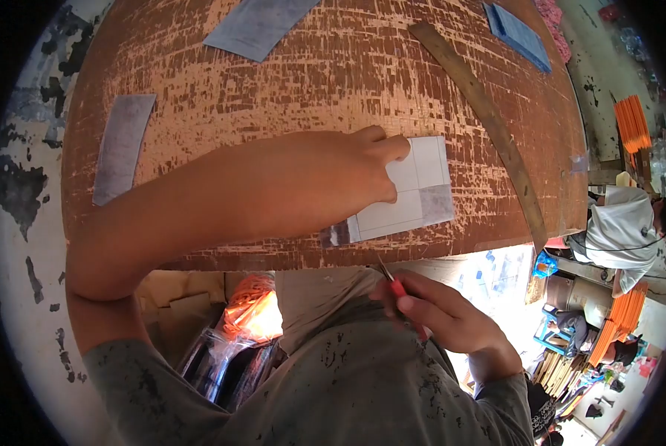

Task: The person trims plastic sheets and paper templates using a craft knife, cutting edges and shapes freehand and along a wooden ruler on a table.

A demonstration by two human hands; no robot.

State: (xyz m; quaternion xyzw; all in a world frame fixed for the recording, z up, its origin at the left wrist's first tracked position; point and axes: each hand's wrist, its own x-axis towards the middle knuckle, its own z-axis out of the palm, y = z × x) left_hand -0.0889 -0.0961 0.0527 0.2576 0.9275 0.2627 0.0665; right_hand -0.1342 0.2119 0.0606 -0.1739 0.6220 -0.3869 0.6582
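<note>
My left hand [381,165] lies on a white gridded sheet [396,212] near the front edge of the table. Its thumb and index finger are apart and bent, pressing on the sheet; the other fingers are partly hidden. Under the sheet, a grey-blue piece [437,204] shows at the lower right corner, and a darker strip [338,234] shows at the left. My right hand [448,312] is closed round a red-handled cutting tool [398,288] in front of my lap. Its thin pointed blade angles up toward the table edge; whether it is a knife or scissors is unclear.
The worn brown table [273,97] carries grey-blue pieces [125,145] at left and top, a folded blue stack [518,37], and a long curved strip [489,119]. Below are an orange bag [251,308] and plastic. A person in white [622,227] sits at right, near orange bundles [632,123].
</note>
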